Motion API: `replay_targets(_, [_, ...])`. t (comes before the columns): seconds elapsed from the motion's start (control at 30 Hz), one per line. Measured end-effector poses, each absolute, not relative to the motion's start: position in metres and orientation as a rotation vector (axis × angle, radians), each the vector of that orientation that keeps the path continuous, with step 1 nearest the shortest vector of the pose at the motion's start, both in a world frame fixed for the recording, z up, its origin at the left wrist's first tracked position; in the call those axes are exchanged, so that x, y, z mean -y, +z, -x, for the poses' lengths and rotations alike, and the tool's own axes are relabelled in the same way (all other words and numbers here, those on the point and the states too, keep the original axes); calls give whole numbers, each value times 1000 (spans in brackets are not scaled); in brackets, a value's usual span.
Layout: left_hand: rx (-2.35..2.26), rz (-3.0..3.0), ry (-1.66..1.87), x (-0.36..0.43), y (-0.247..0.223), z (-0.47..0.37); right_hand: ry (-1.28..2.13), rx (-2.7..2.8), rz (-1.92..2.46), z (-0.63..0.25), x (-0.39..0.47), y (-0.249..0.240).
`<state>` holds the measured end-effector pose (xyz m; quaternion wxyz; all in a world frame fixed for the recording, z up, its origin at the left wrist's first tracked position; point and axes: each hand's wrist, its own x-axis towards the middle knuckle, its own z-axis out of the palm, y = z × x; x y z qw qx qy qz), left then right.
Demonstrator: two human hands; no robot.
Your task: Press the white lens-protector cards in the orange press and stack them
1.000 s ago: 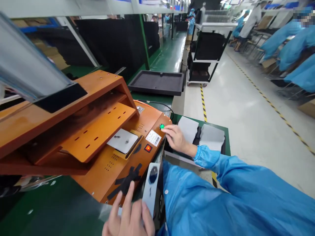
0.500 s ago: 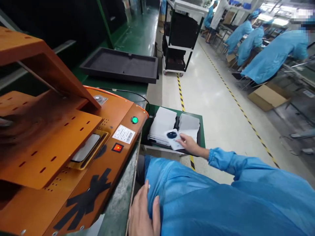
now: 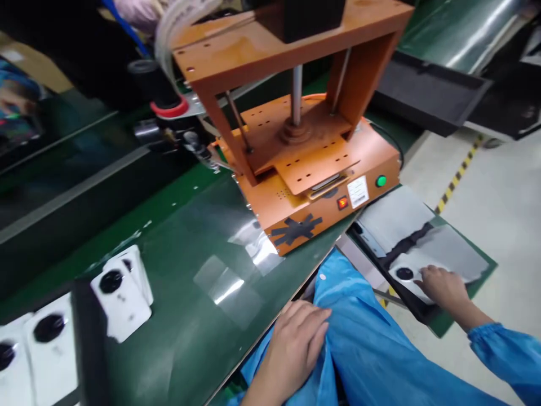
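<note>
My right hand (image 3: 442, 287) is closed on the edge of a white phone back cover (image 3: 411, 273) with a dark round camera ring, low over the side stand at the right. Around it lie stacks of grey-white sheets (image 3: 450, 251). My left hand (image 3: 298, 338) rests at the bench edge against my blue gown, fingers lying flat, with nothing in it. The orange press (image 3: 262, 208) stands on the bench, its green button and red switch lit. A flat pale piece (image 3: 325, 182) sits under its plate.
More white covers (image 3: 122, 301) lie at the left on the green bench (image 3: 181, 270), some beside a black tray edge (image 3: 91, 338). Clear film sheets (image 3: 228, 287) lie mid-bench. A black tray (image 3: 426, 90) is behind the press. Another person's hand (image 3: 17, 101) shows far left.
The view has swung left, bringing the left bench and its covers into sight. My right hand stays at the stand with the white cover; my left hand remains at the bench edge.
</note>
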<state>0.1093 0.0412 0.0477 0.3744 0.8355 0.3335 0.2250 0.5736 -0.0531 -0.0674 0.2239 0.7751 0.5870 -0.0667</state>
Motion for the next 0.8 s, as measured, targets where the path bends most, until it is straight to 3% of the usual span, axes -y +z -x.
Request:
replay_targets(0.1, [-1111, -2143, 708, -37, 42, -66, -181, -1779, -1987, -541, 11, -50])
replay_targets(0.27, [-1859, -2039, 1023, -41, 26, 5, -673, -2718, -1578, -386, -60, 12])
replay_targets(0.37, [-1946, -2099, 973, -45, 16, 21, -886, -3225, -1141, -284, -94, 37])
replay_targets(0.53, [-2048, -2143, 802, -47, 1, 13, -671, -3437, -998, -195, -144, 36])
replay_targets(0.8, [-2097, -2000, 890, -48, -1, 7, -307, -3355, -777, -182, -152, 32])
